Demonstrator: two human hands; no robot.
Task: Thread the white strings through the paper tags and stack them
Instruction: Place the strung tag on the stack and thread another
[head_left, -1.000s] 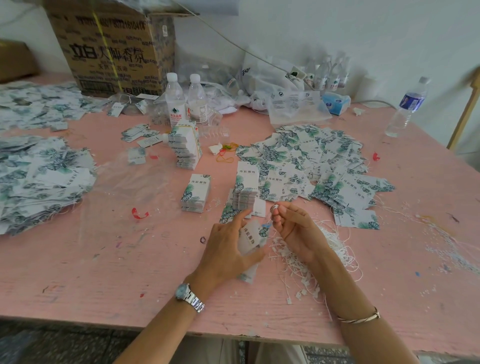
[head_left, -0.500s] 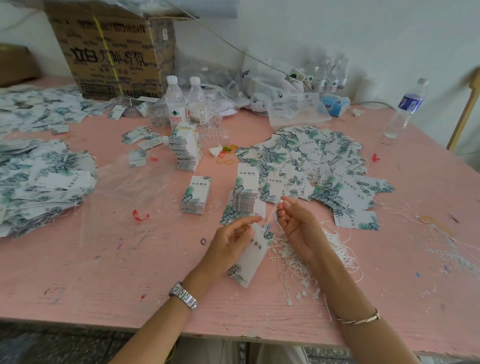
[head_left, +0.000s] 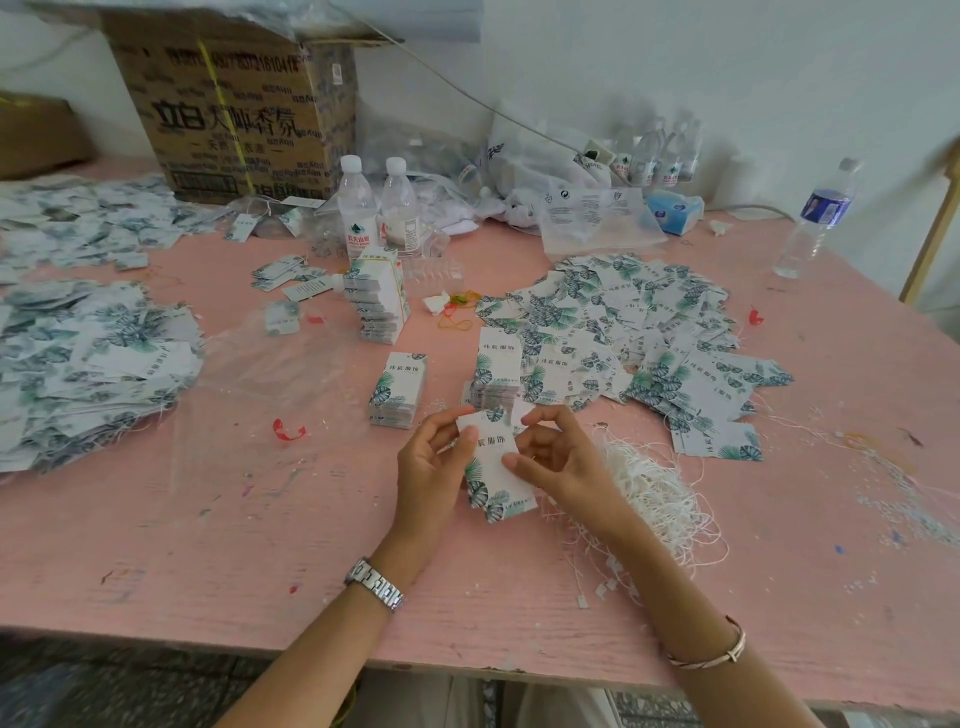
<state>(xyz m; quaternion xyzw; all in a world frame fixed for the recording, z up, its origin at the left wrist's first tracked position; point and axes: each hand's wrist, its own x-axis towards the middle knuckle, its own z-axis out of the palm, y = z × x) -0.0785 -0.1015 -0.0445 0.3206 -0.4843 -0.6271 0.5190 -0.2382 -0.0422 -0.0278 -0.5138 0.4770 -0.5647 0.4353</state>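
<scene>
My left hand (head_left: 431, 467) holds a small bundle of white paper tags (head_left: 493, 473) with green leaf print, thumb on the top tag's face. My right hand (head_left: 558, 457) pinches the same bundle's right edge, and I cannot make out a string in its fingers. A tangle of white strings (head_left: 660, 493) lies just right of my right hand. Two neat tag stacks sit beyond my hands, one stack (head_left: 399, 389) to the left and another stack (head_left: 493, 379) to the right. A loose heap of tags (head_left: 623, 332) spreads behind them.
A big pile of strung tags (head_left: 83, 364) covers the left of the pink table (head_left: 234, 519). A tall tag stack (head_left: 376, 301), two water bottles (head_left: 358, 208), a cardboard box (head_left: 239, 104) and plastic bags (head_left: 597, 213) stand at the back. Another bottle (head_left: 815, 218) is far right.
My left hand has turned the tag bundle face up and raised it. My right hand has come down from the pulled string and now pinches the bundle's right edge.
</scene>
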